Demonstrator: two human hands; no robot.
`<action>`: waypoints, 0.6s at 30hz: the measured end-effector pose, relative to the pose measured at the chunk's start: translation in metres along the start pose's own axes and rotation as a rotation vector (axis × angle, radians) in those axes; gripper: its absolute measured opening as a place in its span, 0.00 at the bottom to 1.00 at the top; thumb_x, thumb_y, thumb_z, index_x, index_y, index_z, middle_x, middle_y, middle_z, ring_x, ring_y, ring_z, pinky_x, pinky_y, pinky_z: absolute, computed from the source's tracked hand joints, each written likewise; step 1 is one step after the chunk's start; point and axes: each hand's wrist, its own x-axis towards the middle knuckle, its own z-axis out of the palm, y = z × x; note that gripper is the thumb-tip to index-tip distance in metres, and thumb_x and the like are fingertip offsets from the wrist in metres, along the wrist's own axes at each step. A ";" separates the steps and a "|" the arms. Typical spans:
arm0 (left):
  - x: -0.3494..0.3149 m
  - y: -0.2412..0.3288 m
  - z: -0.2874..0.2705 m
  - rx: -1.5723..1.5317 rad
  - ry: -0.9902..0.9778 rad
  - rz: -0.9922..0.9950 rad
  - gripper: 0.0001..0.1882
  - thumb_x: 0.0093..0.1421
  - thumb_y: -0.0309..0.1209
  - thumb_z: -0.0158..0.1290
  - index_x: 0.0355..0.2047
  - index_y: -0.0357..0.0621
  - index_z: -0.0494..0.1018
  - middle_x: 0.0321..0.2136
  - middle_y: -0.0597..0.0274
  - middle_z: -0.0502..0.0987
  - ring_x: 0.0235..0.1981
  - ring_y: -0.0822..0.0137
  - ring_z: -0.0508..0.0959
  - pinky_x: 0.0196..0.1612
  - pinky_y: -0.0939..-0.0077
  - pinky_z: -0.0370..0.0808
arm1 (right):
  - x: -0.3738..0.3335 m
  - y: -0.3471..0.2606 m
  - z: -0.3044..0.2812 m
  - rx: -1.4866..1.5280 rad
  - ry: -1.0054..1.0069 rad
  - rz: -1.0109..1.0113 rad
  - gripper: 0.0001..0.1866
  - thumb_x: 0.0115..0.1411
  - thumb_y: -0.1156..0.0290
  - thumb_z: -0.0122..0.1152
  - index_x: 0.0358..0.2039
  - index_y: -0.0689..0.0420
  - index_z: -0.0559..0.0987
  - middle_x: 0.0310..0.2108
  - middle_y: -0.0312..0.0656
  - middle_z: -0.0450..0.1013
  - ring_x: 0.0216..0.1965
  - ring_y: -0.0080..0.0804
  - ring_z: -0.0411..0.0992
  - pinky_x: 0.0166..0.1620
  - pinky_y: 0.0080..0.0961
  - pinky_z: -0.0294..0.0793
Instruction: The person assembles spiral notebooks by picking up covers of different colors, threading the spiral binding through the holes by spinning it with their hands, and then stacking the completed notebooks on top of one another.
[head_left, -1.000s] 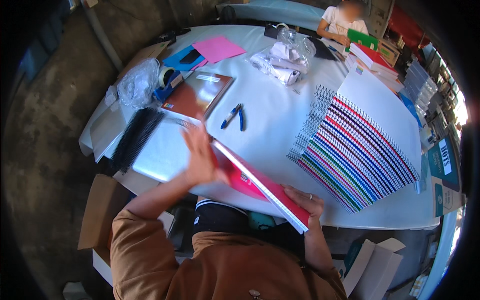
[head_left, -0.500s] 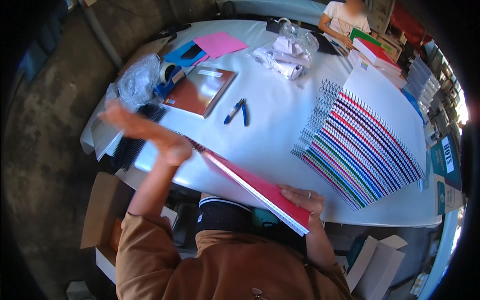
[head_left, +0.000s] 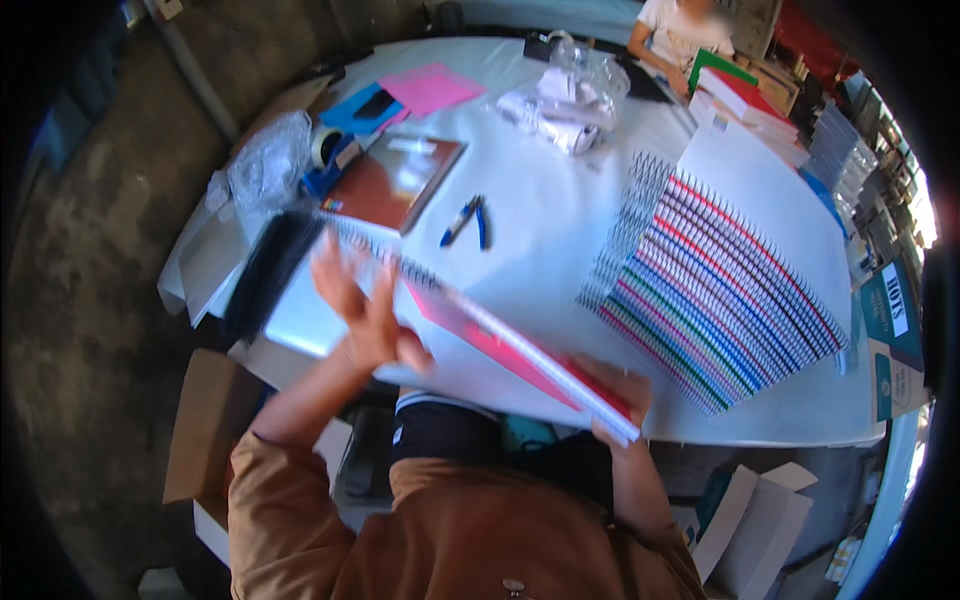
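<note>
A notebook with a red cover [head_left: 490,340] is held on a slant over the table's near edge, its white page edges facing up. My right hand [head_left: 622,388] grips its lower right end. From the notebook's upper left end sticks out a dark wire coil [head_left: 412,270], partly along the punched edge. My left hand [head_left: 365,315] is just below the coil, fingers spread and blurred by motion; whether a fingertip touches the coil I cannot tell. Blue-handled pliers [head_left: 466,222] lie beyond the coil.
Many coil-bound books [head_left: 730,295] are fanned out at the right. Loose black coils [head_left: 268,275], a tape dispenser [head_left: 325,170], a brown notebook [head_left: 390,185] and a plastic bag [head_left: 270,165] are at the left. Open cartons [head_left: 200,425] stand below the table. A person [head_left: 682,35] sits across.
My left hand has swung right and toward me from the coil's far left, its fingers now spread upward. The notebook has shifted slightly right, still in my right hand.
</note>
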 end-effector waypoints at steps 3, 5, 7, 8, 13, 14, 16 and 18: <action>0.053 -0.012 0.005 -0.257 -0.347 -0.132 0.20 0.56 0.47 0.47 0.20 0.43 0.73 0.21 0.60 0.73 0.24 0.61 0.73 0.31 0.68 0.64 | 0.002 -0.001 0.006 0.059 0.023 0.188 0.14 0.51 0.76 0.60 0.40 0.65 0.76 0.38 0.46 0.75 0.38 0.29 0.74 0.41 0.22 0.72; 0.050 -0.010 0.021 -0.314 -0.329 -0.152 0.15 0.50 0.37 0.56 0.12 0.44 0.68 0.12 0.63 0.66 0.13 0.62 0.67 0.18 0.70 0.61 | 0.015 -0.015 0.011 0.148 0.035 0.217 0.14 0.52 0.77 0.60 0.40 0.65 0.76 0.38 0.46 0.76 0.37 0.28 0.74 0.40 0.22 0.72; 0.055 -0.004 0.028 -0.298 -0.310 -0.151 0.17 0.54 0.37 0.52 0.12 0.44 0.68 0.12 0.63 0.66 0.14 0.62 0.67 0.19 0.71 0.62 | 0.025 -0.033 0.019 0.362 0.291 0.206 0.12 0.52 0.77 0.60 0.38 0.65 0.77 0.35 0.43 0.76 0.34 0.24 0.72 0.38 0.21 0.71; 0.057 -0.002 0.030 -0.278 -0.296 -0.151 0.20 0.58 0.38 0.47 0.11 0.44 0.67 0.11 0.63 0.65 0.14 0.62 0.68 0.19 0.71 0.62 | 0.024 -0.033 0.015 0.357 0.297 0.204 0.12 0.52 0.77 0.60 0.38 0.65 0.77 0.35 0.43 0.76 0.34 0.24 0.72 0.38 0.21 0.71; 0.059 -0.005 0.036 -0.324 -0.318 -0.204 0.20 0.60 0.36 0.46 0.13 0.41 0.70 0.10 0.62 0.66 0.11 0.65 0.69 0.14 0.74 0.62 | 0.018 -0.035 -0.001 0.083 0.073 0.262 0.10 0.52 0.76 0.61 0.36 0.65 0.77 0.31 0.41 0.76 0.32 0.22 0.72 0.37 0.19 0.71; 0.060 -0.005 0.035 -0.326 -0.316 -0.208 0.20 0.60 0.36 0.46 0.13 0.41 0.70 0.10 0.62 0.66 0.11 0.65 0.69 0.14 0.74 0.62 | 0.018 -0.036 -0.003 0.039 0.026 0.304 0.09 0.52 0.77 0.61 0.35 0.65 0.77 0.31 0.41 0.76 0.32 0.21 0.72 0.37 0.19 0.71; 0.062 -0.002 0.034 -0.343 -0.325 -0.261 0.22 0.60 0.35 0.46 0.11 0.40 0.69 0.09 0.62 0.66 0.11 0.65 0.69 0.14 0.74 0.62 | 0.017 -0.037 -0.008 0.014 -0.007 0.309 0.10 0.52 0.76 0.61 0.35 0.66 0.77 0.32 0.42 0.76 0.32 0.22 0.73 0.38 0.19 0.71; 0.064 0.006 0.037 -0.400 -0.314 -0.324 0.23 0.60 0.35 0.46 0.10 0.40 0.68 0.09 0.62 0.66 0.10 0.65 0.68 0.13 0.73 0.61 | 0.021 -0.042 -0.003 -0.005 -0.029 0.310 0.11 0.52 0.76 0.61 0.36 0.66 0.77 0.32 0.43 0.76 0.33 0.22 0.73 0.38 0.19 0.71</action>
